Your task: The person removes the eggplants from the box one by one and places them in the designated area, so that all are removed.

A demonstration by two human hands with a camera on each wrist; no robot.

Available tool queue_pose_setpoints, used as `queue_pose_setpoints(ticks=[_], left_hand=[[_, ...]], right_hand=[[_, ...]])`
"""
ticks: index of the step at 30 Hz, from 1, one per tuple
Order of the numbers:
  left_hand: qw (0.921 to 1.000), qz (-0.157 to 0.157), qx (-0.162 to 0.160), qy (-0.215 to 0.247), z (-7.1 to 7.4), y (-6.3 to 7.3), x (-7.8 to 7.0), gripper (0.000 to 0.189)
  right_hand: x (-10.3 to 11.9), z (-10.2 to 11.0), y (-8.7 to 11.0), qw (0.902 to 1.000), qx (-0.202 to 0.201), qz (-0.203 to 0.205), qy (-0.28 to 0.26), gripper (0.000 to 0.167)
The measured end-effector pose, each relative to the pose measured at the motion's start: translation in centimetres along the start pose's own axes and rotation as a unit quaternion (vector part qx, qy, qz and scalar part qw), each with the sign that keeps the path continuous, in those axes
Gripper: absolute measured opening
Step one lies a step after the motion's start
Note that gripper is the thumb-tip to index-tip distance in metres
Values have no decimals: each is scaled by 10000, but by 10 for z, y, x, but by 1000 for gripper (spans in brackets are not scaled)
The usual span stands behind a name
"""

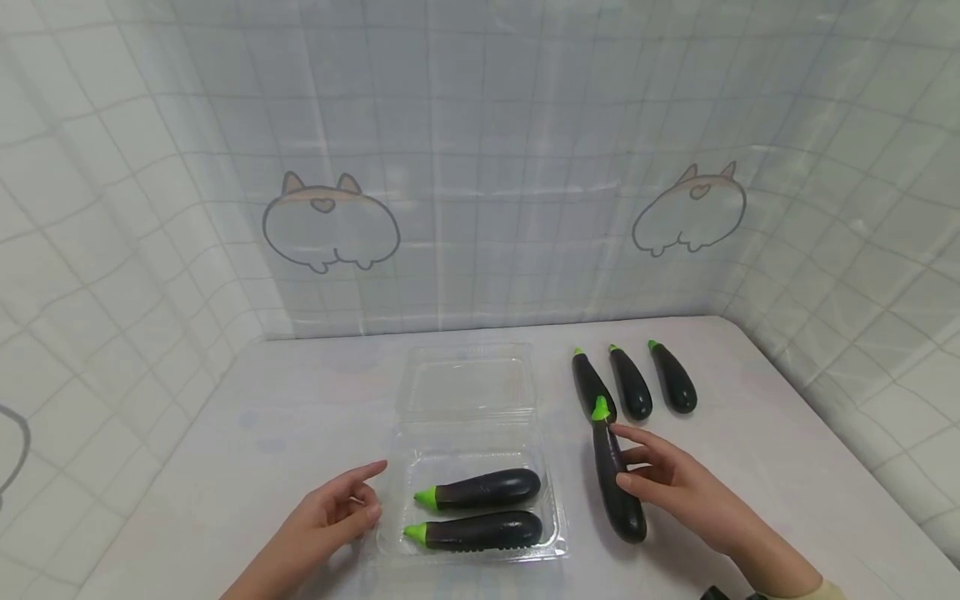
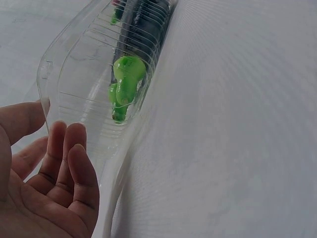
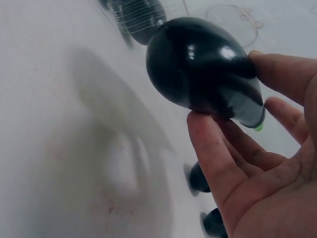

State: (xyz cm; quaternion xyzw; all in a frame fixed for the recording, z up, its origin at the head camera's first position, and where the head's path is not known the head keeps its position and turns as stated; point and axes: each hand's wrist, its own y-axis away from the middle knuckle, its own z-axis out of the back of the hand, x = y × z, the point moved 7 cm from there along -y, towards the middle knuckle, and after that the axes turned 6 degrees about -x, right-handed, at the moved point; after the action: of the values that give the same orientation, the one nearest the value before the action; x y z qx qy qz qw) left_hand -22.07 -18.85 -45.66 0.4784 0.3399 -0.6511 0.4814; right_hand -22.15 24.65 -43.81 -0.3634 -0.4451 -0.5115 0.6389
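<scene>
My right hand [image 1: 675, 492] pinches a dark eggplant [image 1: 618, 492] with a green stem between thumb and fingers. Its stem points away from me, and in the right wrist view its round end hangs above the table with a shadow below. To the left lies an open clear plastic clamshell box [image 1: 551, 467], holding two eggplants side by side, the far one [image 1: 487, 489] and the near one [image 1: 483, 530], stems to the left. Beside the box's left edge is my left hand [image 1: 326, 521], its index finger [image 2: 25, 119] extended to the rim and its other fingers loosely bent.
Three more eggplants lie at the back right: a left one [image 1: 588, 379], a middle one [image 1: 632, 383] and a right one [image 1: 673, 379]. The box's lid [image 1: 468, 383] lies folded back behind it. Grid-patterned curtains [image 1: 480, 167] surround the white table [image 1: 300, 417].
</scene>
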Motion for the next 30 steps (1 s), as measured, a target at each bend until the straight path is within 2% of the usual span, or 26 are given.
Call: queue_pose_setpoints(ticks=[4, 11, 21, 30], left_hand=[[10000, 33, -19, -29, 1, 1, -1, 58], [9993, -369, 32, 45, 1, 1, -8, 57], [9989, -457, 36, 139, -1, 2, -8, 55], [9991, -415, 42, 120, -2, 2, -6, 56]], right_hand=[[-2, -2, 0, 9999, 124, 49, -45, 57], [-3, -4, 4, 9996, 263, 93, -23, 56], [-12, -5, 4, 9987, 451, -138, 179, 55], [-19, -5, 3, 9981, 394, -268, 378, 56]])
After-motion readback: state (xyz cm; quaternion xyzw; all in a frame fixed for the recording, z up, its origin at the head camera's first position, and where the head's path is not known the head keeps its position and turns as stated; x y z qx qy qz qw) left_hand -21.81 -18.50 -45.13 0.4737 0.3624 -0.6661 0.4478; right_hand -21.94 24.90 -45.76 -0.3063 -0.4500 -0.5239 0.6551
